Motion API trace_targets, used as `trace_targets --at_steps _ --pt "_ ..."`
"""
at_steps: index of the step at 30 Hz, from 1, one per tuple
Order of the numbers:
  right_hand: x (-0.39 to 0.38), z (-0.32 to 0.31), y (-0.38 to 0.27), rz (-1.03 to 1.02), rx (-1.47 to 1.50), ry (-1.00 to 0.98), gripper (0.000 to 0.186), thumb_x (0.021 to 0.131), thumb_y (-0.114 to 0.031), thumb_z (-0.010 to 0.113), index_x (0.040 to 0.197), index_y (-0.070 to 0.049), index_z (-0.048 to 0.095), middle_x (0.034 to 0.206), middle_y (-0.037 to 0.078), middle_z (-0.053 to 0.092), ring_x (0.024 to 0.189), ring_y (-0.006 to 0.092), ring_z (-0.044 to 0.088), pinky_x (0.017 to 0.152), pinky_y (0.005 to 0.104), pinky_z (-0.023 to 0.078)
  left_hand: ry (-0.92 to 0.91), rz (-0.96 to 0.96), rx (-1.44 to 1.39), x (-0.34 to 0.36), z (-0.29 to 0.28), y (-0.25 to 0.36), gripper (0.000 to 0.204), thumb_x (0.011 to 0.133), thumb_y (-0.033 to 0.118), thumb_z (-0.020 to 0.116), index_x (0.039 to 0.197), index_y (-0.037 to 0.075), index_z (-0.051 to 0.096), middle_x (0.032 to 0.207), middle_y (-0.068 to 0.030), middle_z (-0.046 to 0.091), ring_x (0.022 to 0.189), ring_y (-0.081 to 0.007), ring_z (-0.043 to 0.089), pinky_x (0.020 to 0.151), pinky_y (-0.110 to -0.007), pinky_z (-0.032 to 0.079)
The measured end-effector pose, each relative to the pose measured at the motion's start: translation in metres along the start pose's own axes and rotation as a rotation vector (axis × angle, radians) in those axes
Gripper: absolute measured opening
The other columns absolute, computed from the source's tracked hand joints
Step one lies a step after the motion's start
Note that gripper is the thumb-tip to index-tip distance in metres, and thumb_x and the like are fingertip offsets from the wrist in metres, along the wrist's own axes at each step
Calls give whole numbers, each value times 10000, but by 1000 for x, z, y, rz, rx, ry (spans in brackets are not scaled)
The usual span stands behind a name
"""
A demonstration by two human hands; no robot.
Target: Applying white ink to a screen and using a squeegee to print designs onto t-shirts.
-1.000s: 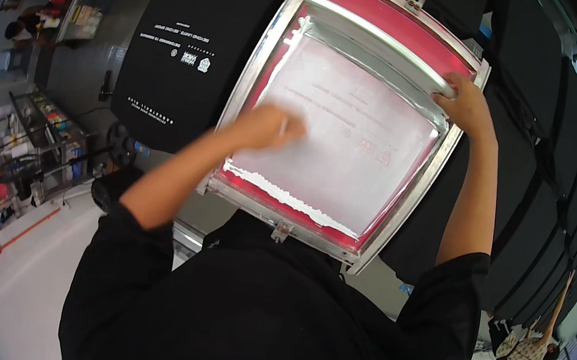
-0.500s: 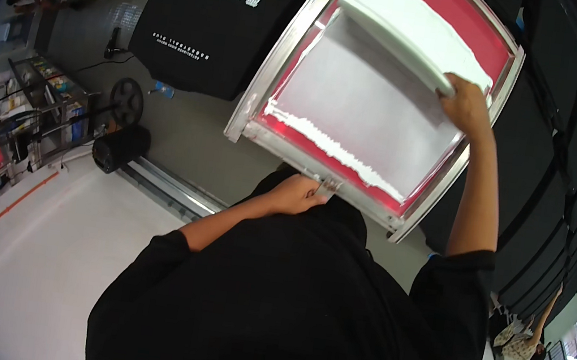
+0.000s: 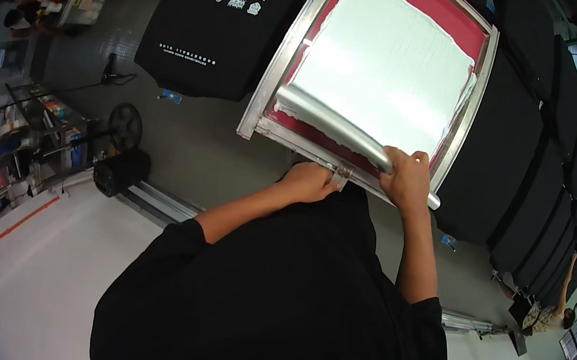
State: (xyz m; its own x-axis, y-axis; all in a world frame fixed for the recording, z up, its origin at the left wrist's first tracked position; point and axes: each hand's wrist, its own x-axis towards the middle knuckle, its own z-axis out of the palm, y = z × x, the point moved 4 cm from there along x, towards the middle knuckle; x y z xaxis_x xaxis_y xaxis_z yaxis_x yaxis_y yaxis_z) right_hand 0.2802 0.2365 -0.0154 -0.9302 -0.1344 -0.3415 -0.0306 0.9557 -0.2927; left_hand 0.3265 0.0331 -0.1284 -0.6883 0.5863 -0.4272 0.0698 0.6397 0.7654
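Observation:
In front of me is a screen-printing frame (image 3: 287, 56) with metal rails and a red-bordered mesh. Thick white ink (image 3: 392, 55) covers most of the mesh. My right hand (image 3: 408, 183) grips one end of a long, silvery squeegee (image 3: 336, 125), which lies slantwise across the near part of the screen, at the ink's near edge. My left hand (image 3: 308, 183) is closed around a small metal bracket (image 3: 342, 175) at the middle of the frame's near rail. Its fingertips are partly hidden.
Left of the frame lies a black garment (image 3: 199, 30) with white print. More black garments (image 3: 496, 156) stretch away in a row on the right, where another person (image 3: 546, 316) reaches toward them. A cluttered rack (image 3: 24, 138) and a black roller (image 3: 120, 171) stand at left.
My right hand has drawn the squeegee from the far part of the screen toward me. White ink now covers the formerly greyish mesh. My left hand keeps its hold on the bracket.

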Motion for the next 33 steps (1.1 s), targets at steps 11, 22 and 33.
trace_targets --at_steps 11,22,33 --pt "47 -52 188 467 874 184 447 1010 -343 633 1153 80 645 923 152 716 790 196 695 722 362 563 875 -423 -245 11 -166 -110 527 992 506 619 1136 1 668 861 -178 672 824 -307 655 800 -402 519" --pt "4 -21 288 510 1315 88 534 989 -417 653 1224 62 624 1024 153 712 871 224 702 778 361 568 956 -635 -81 -21 -94 -42 661 885 623 683 873 -37 632 798 -271 651 781 -460 653 698 -492 493" --pt "-189 -35 431 694 1396 544 526 973 -399 684 1252 41 615 1076 134 710 916 230 697 820 375 562 695 -353 -227 75 20 78 601 893 577 701 993 -15 721 875 -239 721 844 -399 716 742 -441 540"
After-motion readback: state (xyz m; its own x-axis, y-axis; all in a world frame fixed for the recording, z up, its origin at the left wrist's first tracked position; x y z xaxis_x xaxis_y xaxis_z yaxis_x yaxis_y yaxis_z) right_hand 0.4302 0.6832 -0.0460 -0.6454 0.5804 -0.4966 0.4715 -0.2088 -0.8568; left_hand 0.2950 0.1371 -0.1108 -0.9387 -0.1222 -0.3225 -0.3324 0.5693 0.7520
